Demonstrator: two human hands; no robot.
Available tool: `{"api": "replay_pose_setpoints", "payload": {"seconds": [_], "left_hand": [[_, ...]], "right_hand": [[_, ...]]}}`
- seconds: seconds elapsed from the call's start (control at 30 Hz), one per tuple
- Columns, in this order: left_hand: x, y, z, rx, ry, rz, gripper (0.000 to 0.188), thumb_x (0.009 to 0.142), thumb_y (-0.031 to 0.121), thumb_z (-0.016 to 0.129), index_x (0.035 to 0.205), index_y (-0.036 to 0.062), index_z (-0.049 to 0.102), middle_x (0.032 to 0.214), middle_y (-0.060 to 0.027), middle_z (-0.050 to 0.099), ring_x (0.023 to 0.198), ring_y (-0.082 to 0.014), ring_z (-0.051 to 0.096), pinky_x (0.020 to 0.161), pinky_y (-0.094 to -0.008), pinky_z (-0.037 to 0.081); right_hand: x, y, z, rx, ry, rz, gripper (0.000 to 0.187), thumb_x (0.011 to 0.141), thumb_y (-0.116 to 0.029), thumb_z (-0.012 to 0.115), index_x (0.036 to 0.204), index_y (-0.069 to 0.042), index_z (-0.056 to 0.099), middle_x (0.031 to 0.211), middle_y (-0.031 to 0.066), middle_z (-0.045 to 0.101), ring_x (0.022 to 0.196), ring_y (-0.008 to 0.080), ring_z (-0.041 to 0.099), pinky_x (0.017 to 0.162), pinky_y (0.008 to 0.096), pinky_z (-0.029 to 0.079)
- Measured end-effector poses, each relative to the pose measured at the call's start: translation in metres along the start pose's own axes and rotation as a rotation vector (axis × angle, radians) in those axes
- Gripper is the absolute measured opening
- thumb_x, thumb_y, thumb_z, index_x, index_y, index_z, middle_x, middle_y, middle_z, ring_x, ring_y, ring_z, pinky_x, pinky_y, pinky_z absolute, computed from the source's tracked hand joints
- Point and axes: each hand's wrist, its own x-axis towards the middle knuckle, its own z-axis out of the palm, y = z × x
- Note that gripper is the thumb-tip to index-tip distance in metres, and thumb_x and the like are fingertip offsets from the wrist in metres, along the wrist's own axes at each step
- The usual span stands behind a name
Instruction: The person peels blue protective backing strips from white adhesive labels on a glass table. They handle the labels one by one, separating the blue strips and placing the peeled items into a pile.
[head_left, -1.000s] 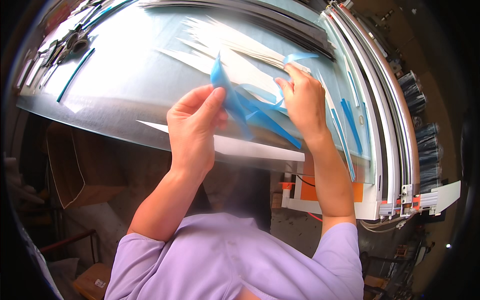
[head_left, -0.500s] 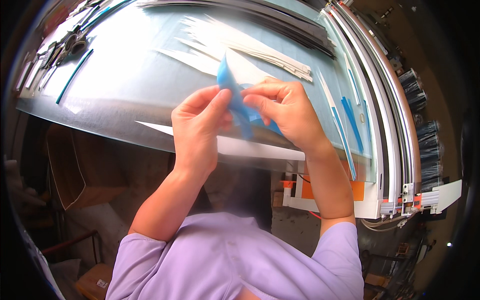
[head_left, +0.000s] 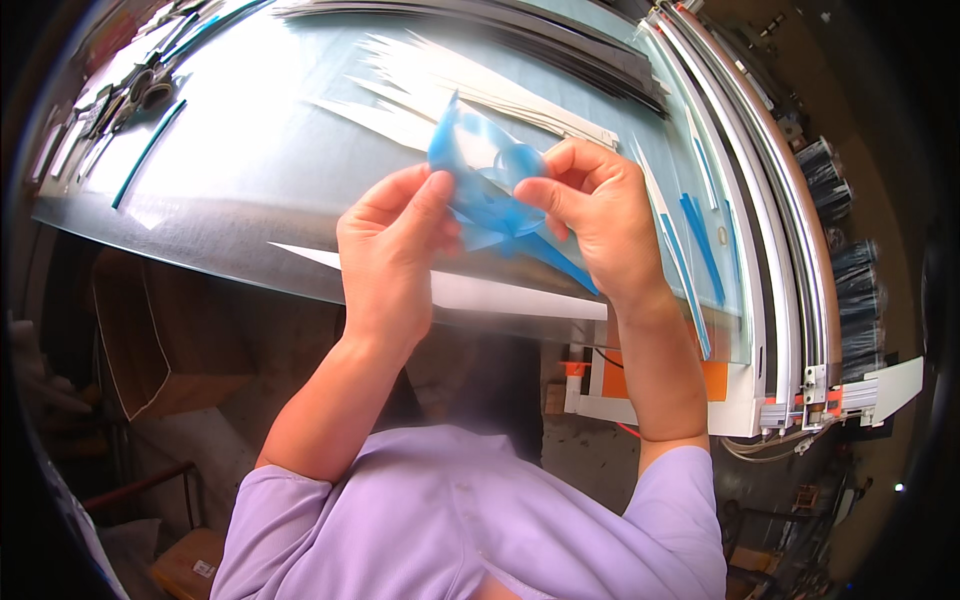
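Note:
A thin, see-through blue plastic film (head_left: 490,208) is stretched and crumpled between my hands above the glass-topped table (head_left: 250,215). My left hand (head_left: 392,232) pinches its left side between thumb and fingers. At the film's right side, my right hand (head_left: 598,215) pinches it near a curled part. Part of the film is blurred, and a darker blue tail hangs toward the lower right. Under my hands a long white pointed strip (head_left: 500,296) lies along the table's near edge. Beyond them is a pile of white pointed strips (head_left: 500,85).
Dark strips (head_left: 560,40) are stacked at the back. On the right lie blue-and-white strips (head_left: 683,270) and blue pieces (head_left: 705,245), beside a long metal rail (head_left: 800,200). Tools (head_left: 155,90) and a thin teal strip (head_left: 150,155) lie at the left. A cardboard box (head_left: 165,340) stands below.
My right hand has moved right and slightly up, away from my left hand. The blue film is now spread wider between them, showing a curl and a hanging tail.

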Motion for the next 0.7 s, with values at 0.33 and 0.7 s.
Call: {"api": "replay_pose_setpoints", "payload": {"seconds": [0.33,0.7], "left_hand": [[0.000,0.001,0.000,-0.024,-0.053,-0.040,0.011,0.101,0.013,0.069,0.107,0.0033,0.070,0.086,-0.0013,0.069,0.070,-0.0065,0.064,0.060,-0.0209,0.049],[0.019,0.024,-0.046,-0.078,0.082,0.239,0.010,0.101,0.014,0.069,0.105,0.0040,0.070,0.085,0.0005,0.067,0.071,-0.0072,0.057,0.064,-0.0210,0.045]], "right_hand": [[0.001,0.016,0.005,-0.075,0.076,-0.237,0.017,0.081,-0.004,0.084,0.079,-0.003,0.067,0.077,0.0020,0.071,0.072,0.0066,0.061,0.068,0.0247,0.050],[0.023,0.037,-0.035,-0.118,0.342,-0.168,0.011,0.084,-0.006,0.083,0.083,-0.003,0.072,0.070,-0.0019,0.066,0.059,0.0036,0.052,0.054,0.0226,0.040]]}}
